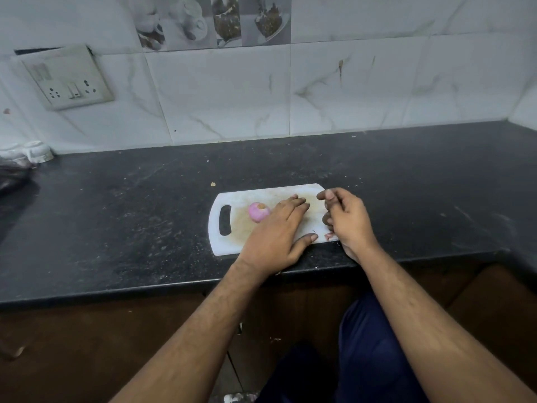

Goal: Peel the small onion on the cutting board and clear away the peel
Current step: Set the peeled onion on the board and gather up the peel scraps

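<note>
A small pink onion (pixel 258 212) lies on the white cutting board (pixel 232 239), near the board's handle slot. My left hand (pixel 276 231) lies flat on the board just right of the onion, fingers straight and thumb spread toward the near edge. At the board's right end my right hand (pixel 345 219) hovers with its fingers loosely curled. What it holds, if anything, is hidden. A small pinkish scrap of peel (pixel 329 235) sits by the board's near right corner, under my right hand.
The board rests near the front edge of a dark stone counter (pixel 116 222). A tiled wall with a socket plate (pixel 68 78) runs behind. Small white bowls (pixel 35 151) and a dark bag (pixel 11 175) sit at the far left.
</note>
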A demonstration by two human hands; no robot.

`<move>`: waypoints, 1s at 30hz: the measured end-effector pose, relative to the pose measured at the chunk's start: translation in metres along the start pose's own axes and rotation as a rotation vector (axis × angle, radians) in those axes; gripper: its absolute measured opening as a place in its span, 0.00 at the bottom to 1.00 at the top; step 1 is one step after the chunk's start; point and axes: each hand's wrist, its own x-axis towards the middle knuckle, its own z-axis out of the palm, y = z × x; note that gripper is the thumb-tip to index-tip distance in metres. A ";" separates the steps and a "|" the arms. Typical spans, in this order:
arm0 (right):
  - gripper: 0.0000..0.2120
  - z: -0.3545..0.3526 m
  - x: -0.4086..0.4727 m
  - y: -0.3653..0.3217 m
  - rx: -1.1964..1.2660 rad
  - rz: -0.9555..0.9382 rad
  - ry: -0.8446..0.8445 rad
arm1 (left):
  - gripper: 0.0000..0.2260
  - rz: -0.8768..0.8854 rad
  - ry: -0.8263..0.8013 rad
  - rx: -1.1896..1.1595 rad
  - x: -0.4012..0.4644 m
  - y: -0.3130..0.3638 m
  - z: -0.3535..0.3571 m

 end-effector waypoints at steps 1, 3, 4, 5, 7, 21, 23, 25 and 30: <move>0.11 0.000 0.001 0.000 0.061 0.025 0.021 | 0.36 -0.045 -0.037 -0.015 0.004 0.006 0.003; 0.12 0.000 0.002 0.000 0.132 0.045 0.048 | 0.41 -0.134 -0.132 -0.025 0.010 0.014 0.007; 0.12 0.000 0.003 0.000 0.149 0.055 0.061 | 0.43 -0.166 -0.179 -0.007 0.013 0.017 0.008; 0.12 0.000 0.004 0.001 0.162 0.062 0.073 | 0.44 -0.190 -0.213 0.018 0.015 0.019 0.010; 0.13 0.000 0.004 0.003 0.190 0.066 0.095 | 0.45 -0.218 -0.249 0.054 0.017 0.022 0.013; 0.12 -0.004 0.012 0.010 0.319 0.095 0.121 | 0.09 -0.207 -0.082 -0.033 0.012 0.064 0.031; 0.12 -0.004 0.012 0.011 0.294 0.083 0.116 | 0.11 -0.151 -0.056 -0.033 0.000 0.068 0.031; 0.12 -0.003 0.011 0.010 0.252 0.071 0.104 | 0.15 -0.115 -0.033 -0.050 -0.012 0.070 0.032; 0.12 -0.001 0.005 0.005 0.162 0.048 0.097 | 0.18 -0.129 0.017 -0.092 -0.021 0.069 0.029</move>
